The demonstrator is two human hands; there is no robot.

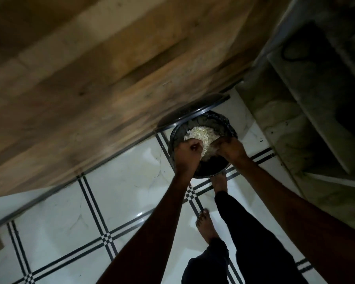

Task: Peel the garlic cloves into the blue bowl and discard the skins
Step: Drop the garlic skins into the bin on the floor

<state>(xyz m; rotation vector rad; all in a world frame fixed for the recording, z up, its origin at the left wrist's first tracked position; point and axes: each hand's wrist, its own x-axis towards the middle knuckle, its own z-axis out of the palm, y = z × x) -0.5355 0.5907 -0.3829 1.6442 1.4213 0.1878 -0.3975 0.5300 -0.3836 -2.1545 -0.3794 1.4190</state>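
Both arms reach straight down over a round dark bin (pixel 203 144) lined with a black bag, standing on the tiled floor (pixel 119 181) beside a wooden cabinet (pixel 90 78). The left hand (pixel 188 153) is curled closed around garlic skins (pixel 201 135); whether the right hand (pixel 230 149) grips any cannot be told. The pale skins lie heaped inside the bin.

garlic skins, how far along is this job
Peeling looks done: a pale heap of skins lies in the black-lined bin. In hand: left hand and right hand are over it, dropping or pressing skins. The blue bowl isn't visible, so cloves can't be checked.
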